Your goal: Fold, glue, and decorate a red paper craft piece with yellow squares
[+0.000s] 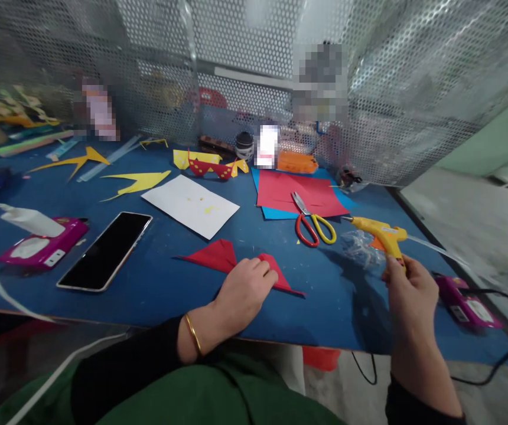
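My left hand (247,289) is at the table's front middle, its fingers curled over a red folded paper shape (212,256) with pointed ends on both sides. The middle of the paper is hidden under my fingers. To the right, my right hand (411,289) grips the handle of a yellow hot glue gun (380,230), raised above the table with its nozzle toward the left. A clear glue stick (431,245) sticks out of its back. Scissors (309,221) with one red and one yellow handle lie between my hands, farther back, their blades on red paper.
Red sheets (280,189) lie over blue paper. A white sheet (187,206), yellow and orange paper cutouts (141,183) and red and yellow paper masks (209,168) lie behind. A phone (107,251) and purple power strips (469,304) flank my hands; cables hang over the front edge.
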`<state>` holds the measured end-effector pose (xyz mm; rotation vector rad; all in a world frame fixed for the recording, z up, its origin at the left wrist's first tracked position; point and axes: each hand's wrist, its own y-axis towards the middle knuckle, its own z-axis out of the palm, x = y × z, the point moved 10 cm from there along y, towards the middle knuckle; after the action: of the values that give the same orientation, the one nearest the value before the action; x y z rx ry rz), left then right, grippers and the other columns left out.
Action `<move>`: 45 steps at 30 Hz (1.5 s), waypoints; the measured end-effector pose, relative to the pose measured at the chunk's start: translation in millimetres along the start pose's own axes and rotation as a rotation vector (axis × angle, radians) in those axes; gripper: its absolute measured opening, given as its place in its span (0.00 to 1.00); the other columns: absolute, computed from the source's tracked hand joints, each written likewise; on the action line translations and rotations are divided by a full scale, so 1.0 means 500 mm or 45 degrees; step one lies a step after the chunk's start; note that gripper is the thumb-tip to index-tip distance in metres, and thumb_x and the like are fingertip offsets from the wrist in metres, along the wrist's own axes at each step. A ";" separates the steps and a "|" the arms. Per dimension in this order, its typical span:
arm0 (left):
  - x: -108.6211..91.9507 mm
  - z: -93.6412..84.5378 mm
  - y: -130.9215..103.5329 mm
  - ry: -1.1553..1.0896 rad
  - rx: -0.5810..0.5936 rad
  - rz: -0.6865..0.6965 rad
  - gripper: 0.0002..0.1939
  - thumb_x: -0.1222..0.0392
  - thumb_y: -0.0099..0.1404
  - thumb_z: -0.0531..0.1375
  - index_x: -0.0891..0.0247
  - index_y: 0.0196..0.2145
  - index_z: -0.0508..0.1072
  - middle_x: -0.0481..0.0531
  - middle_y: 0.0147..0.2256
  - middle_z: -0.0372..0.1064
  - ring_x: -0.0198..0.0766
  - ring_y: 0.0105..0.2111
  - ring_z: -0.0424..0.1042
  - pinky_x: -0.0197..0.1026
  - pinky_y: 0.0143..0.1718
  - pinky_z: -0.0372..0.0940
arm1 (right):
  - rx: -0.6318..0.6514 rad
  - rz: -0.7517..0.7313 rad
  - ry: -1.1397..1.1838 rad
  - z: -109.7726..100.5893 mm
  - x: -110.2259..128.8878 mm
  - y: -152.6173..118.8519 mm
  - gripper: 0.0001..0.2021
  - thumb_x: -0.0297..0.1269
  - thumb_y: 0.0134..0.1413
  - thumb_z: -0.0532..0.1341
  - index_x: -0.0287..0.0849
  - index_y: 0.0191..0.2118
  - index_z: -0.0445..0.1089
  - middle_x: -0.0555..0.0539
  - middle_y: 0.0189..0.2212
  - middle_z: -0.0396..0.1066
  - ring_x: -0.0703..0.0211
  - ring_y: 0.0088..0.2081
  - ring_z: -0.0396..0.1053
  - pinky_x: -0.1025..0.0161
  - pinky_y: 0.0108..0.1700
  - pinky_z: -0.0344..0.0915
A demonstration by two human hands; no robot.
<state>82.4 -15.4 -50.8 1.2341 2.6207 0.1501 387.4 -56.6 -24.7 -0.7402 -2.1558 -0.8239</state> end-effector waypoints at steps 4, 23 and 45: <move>-0.002 0.005 0.000 0.011 0.060 0.000 0.07 0.69 0.71 0.54 0.63 0.37 0.71 0.53 0.39 0.71 0.45 0.38 0.67 0.48 0.36 0.58 | -0.190 -0.007 0.118 -0.038 0.036 -0.051 0.25 0.52 0.51 0.65 0.40 0.50 0.73 0.48 0.32 0.73 0.56 0.33 0.68 0.57 0.40 0.63; -0.006 -0.044 -0.030 0.281 -0.221 0.164 0.11 0.68 0.72 0.53 0.64 0.32 0.71 0.54 0.32 0.70 0.44 0.34 0.67 0.46 0.36 0.59 | 0.684 0.053 0.354 0.086 0.083 -0.211 0.15 0.49 0.54 0.67 0.41 0.27 0.76 0.42 0.32 0.79 0.58 0.26 0.71 0.62 0.27 0.69; -0.018 -0.047 -0.051 0.224 -0.216 0.156 0.12 0.67 0.73 0.52 0.69 0.42 0.76 0.58 0.38 0.75 0.44 0.39 0.72 0.45 0.37 0.63 | 0.812 -0.471 -0.227 0.095 0.094 -0.303 0.21 0.46 0.62 0.59 0.48 0.59 0.65 0.40 0.50 0.74 0.48 0.46 0.76 0.53 0.43 0.74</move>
<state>62.9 -38.1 -31.5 1.3773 2.6103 0.5138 234.8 -106.0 -64.7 -0.0902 -2.5533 -0.2004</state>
